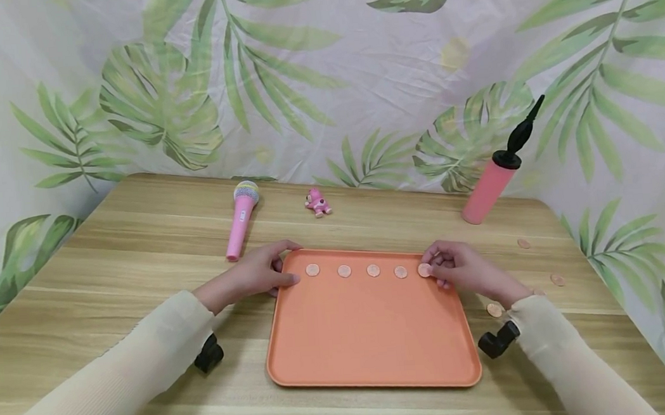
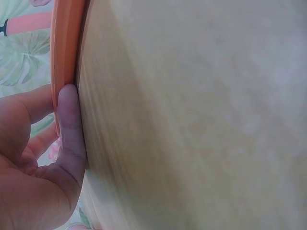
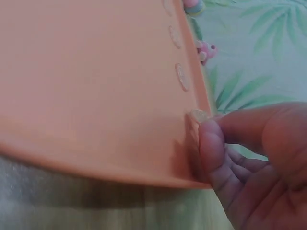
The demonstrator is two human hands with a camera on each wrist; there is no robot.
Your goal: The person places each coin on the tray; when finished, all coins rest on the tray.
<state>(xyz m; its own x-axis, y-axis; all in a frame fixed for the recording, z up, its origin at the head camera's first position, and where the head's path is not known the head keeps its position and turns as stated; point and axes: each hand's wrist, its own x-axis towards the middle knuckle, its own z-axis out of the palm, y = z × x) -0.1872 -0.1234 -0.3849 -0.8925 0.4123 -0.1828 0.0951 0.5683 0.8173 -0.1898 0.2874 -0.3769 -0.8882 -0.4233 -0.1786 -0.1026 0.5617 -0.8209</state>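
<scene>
Right hand point(image 1: 461, 268) pinches a coin point(image 1: 424, 270) at the tray point(image 1: 369, 332)'s far right corner

The right hand holds the coin between thumb and forefinger, the grip narrow; in the right wrist view the coin stands tilted at the fingertips, just beside the far rim, and whether it touches the tray cannot be told; four more coins point(image 1: 373, 270) lie flat inside the tray, in a row along its far edge, spaced apart, with the pinched coin at the right end of that line.

The left hand point(image 1: 256, 272) grips the tray's rim at the far left corner, thumb and fingers on either side of the edge; the tray itself lies on the table point(image 1: 140, 244), its long sides running left to right.

Loose coins point(image 1: 494, 310) are scattered on the wood to the right of the tray, one of them partly hidden by the right wrist; behind the tray sit a pink mic point(image 1: 241, 222), lying with its head away from the person, and a small pink toy point(image 1: 317, 203); a pink pump point(image 1: 488, 188) with a black handle is at the far right; a leaf-patterned cloth point(image 1: 360, 91) hangs behind the table; each sleeve point(image 1: 120, 373) is cream, with a black device point(image 1: 208, 355) near the cuff.
</scene>
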